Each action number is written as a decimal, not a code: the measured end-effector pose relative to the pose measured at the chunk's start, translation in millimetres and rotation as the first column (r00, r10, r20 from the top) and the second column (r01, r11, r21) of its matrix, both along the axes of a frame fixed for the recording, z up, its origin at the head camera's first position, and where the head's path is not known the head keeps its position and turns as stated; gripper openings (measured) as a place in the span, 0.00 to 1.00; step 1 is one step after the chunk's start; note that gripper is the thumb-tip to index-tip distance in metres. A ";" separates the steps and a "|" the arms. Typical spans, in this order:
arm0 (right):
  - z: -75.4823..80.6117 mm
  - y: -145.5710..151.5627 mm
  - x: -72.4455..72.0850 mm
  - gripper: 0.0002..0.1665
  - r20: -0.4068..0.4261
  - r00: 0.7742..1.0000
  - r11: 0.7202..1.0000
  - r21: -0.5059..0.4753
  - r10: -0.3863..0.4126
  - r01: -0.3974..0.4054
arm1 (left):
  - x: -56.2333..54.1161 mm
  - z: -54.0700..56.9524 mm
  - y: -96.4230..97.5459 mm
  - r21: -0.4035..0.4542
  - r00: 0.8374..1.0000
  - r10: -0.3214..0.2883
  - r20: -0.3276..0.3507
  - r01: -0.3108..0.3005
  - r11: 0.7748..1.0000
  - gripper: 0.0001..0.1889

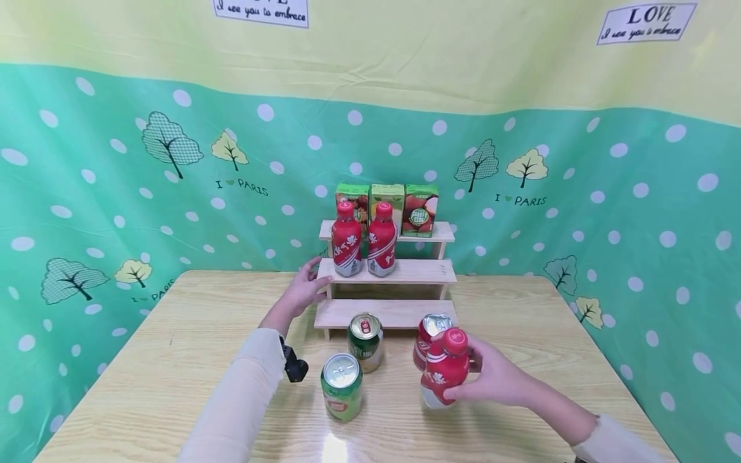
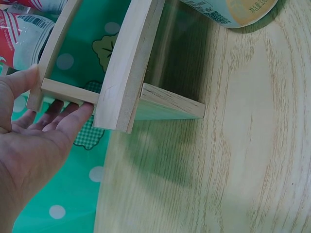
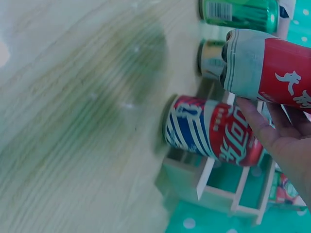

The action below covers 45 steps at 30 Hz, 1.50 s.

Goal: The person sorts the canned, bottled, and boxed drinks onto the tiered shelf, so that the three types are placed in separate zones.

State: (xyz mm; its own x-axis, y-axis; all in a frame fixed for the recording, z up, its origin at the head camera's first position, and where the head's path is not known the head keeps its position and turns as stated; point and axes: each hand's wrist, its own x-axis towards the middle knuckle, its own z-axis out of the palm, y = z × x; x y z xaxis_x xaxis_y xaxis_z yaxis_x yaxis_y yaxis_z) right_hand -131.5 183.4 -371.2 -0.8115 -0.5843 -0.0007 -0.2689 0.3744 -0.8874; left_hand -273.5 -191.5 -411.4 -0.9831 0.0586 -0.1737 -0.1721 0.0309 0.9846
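Note:
My left hand (image 1: 303,290) grips the left end of a three-tier wooden shelf (image 1: 399,312). In the left wrist view its thumb lies against a board and its fingers bend round a side bar (image 2: 68,92). My right hand (image 1: 500,374) holds a red bottle (image 1: 444,370) with a red cap, raised off the table and slightly tilted. Just behind that bottle stands a red can (image 3: 214,130), partly hidden in the head view. Two similar red bottles, one on the left (image 1: 347,243) and one on the right (image 1: 383,241), stand upright on the middle tier.
Three juice cartons (image 1: 420,211) line the top tier. In front of the shelf stand a dark green can (image 1: 365,344) and a lighter green can (image 1: 341,389). The wooden table (image 1: 191,360) meets a green dotted curtain (image 1: 243,148) behind and at both sides.

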 end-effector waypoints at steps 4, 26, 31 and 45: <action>6.2 8.6 -0.7 0.42 -0.017 0.999 0.999 0.008 -0.050 0.051 | 0.1 -0.7 0.5 0.003 1.000 0.003 0.001 -0.003 1.000 0.37; 30.2 47.5 -23.1 0.45 -0.138 0.953 0.959 0.049 -0.269 0.277 | 0.0 2.6 0.1 0.002 1.000 -0.010 0.010 0.010 1.000 0.38; 35.1 50.6 -30.7 0.45 -0.167 0.940 0.947 0.078 -0.297 0.312 | 1.1 3.2 0.4 0.001 1.000 -0.005 0.011 0.005 1.000 0.38; 42.0 50.4 -52.9 0.47 -0.175 0.914 0.925 0.041 -0.366 0.379 | 1.8 3.8 0.5 -0.001 1.000 -0.005 0.008 0.005 1.000 0.38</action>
State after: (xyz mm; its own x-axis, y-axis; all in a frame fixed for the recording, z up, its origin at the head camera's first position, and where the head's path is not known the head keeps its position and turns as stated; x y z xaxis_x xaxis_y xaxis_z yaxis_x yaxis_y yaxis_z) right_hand -184.4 233.8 -329.2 -0.9629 -0.2429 0.1176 -0.2343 0.5366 -0.8107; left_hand -271.8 -191.0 -407.5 -0.9813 0.0634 -0.1816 -0.1799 0.0327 0.9832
